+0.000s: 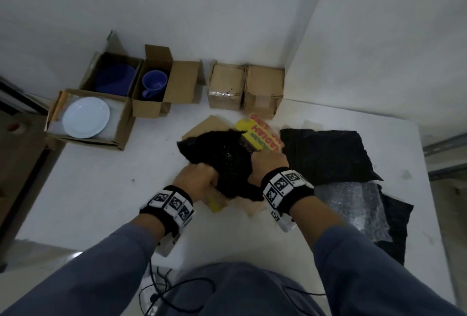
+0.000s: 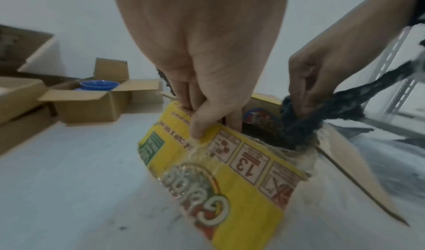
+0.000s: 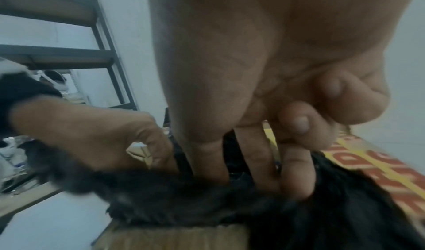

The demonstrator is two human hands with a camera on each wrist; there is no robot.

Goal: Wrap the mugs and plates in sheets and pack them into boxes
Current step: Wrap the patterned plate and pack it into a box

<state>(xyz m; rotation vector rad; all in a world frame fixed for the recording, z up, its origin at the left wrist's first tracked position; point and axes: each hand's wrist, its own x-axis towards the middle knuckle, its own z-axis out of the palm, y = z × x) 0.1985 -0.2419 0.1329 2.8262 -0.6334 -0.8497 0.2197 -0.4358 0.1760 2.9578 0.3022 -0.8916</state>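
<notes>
A yellow printed cardboard box (image 2: 230, 190) stands open in the middle of the white table (image 1: 101, 189). A bundle of black sheet (image 1: 222, 161) fills its mouth; what the sheet wraps is hidden. My left hand (image 2: 214, 126) pinches the box's near flap, fingers inside and thumb outside. My right hand (image 3: 253, 163) grips the black sheet (image 3: 230, 208) at the box's right side and pushes down into it. In the head view the left hand (image 1: 202, 176) and the right hand (image 1: 262, 161) flank the bundle.
At the back left are open boxes holding a white plate (image 1: 86, 116), a blue mug (image 1: 154, 83) and a blue plate (image 1: 115, 79). Two closed boxes (image 1: 226, 85) stand by the wall. Black sheets (image 1: 326, 154) and bubble wrap (image 1: 353, 204) lie at the right.
</notes>
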